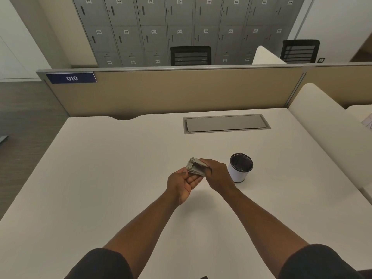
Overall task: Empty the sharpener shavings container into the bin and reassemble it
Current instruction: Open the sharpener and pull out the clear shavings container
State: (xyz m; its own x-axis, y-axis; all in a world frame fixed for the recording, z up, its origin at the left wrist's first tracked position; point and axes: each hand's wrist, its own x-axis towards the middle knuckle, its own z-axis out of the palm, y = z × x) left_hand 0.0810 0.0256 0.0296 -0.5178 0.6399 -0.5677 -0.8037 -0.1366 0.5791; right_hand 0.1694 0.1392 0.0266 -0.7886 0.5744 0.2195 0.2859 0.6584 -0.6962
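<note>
A small pale sharpener (194,167) with a clear shavings container is held above the white desk (112,178), between both hands. My left hand (184,183) cups it from below and left, palm up. From the right, my right hand (216,175) grips its far end, fingers wrapped over it. Whether the container is joined to the sharpener body is hidden by my fingers. The bin (240,167), a small white cylinder with a dark inside, stands upright on the desk just right of my right hand.
A grey cable hatch (226,123) is set into the desk behind the hands. A beige partition (171,91) closes the desk's far edge, and a white divider (330,137) runs along the right. Lockers and two black chairs stand beyond.
</note>
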